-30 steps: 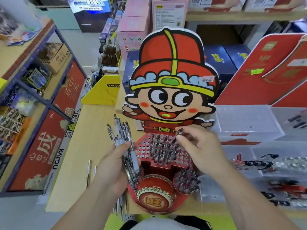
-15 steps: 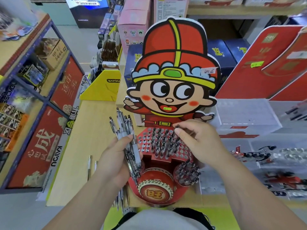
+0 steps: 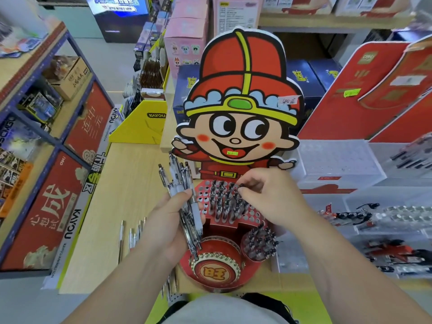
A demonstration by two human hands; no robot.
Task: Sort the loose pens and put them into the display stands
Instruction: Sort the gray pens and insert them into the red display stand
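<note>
You stand at a light wooden counter [image 3: 131,183] in a shop aisle. On your left, a blue-framed rack [image 3: 79,51] carries wooden shelves, a cardboard box [image 3: 70,78] and red panels [image 3: 46,206]. Pale grey floor [image 3: 112,66] runs toward a dark cabinet [image 3: 121,26] topped by what looks like a lit screen. A wooden shelf [image 3: 327,22] crosses ahead. The light is bright and even.

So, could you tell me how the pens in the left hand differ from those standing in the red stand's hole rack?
The bundle of pens, gripped by the left hand, is fanned and tilted; the racked pens stand apart, one per hole. The bundle shows whole clear barrels; the racked pens show mainly dark tops. Both look like retractable pens.
</note>
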